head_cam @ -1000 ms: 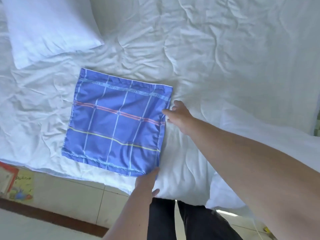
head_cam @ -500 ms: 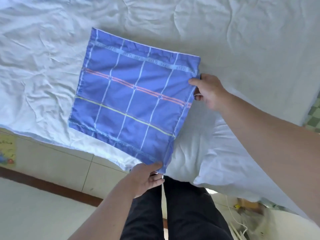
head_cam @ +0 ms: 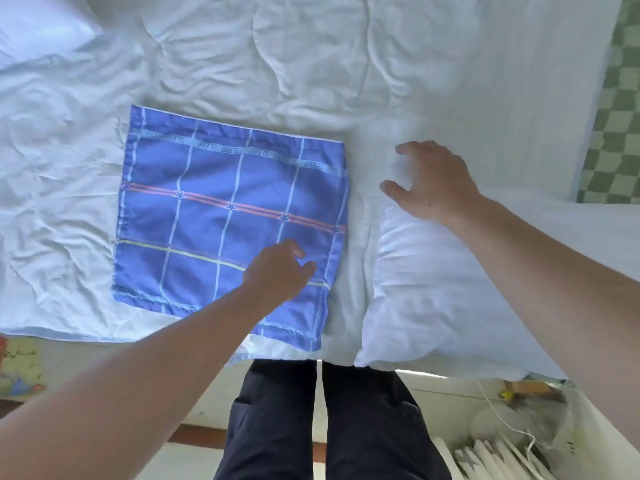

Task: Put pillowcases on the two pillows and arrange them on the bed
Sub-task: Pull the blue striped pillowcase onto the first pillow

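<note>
Blue plaid pillowcase [head_cam: 214, 216] lies flat on the white quilt [head_cam: 311, 64]; left hand [head_cam: 277, 268] rests on it, fingers loose, right hand [head_cam: 429, 181] spread, empty, over bare pillow [head_cam: 450, 306].

A blue pillowcase [head_cam: 221, 216] of thin, matt woven cloth lies flat at centre left of the frame, printed with pale check lines, an orange stripe and a yellow stripe, its edges stitched. Under it, the bed [head_cam: 311, 64] is covered in white quilted cloth, matt and heavily creased. At right of centre a bare white pillow [head_cam: 450, 306] looks soft and puffy, its cloth smooth with a faint sheen. In the upper left corner, a second white pillow [head_cam: 38, 26] shows the same smooth cloth. At bottom centre, dark trousers [head_cam: 325, 427] look like matt fabric. The floor [head_cam: 104, 355] at lower left appears to be pale, smooth tile.
</note>
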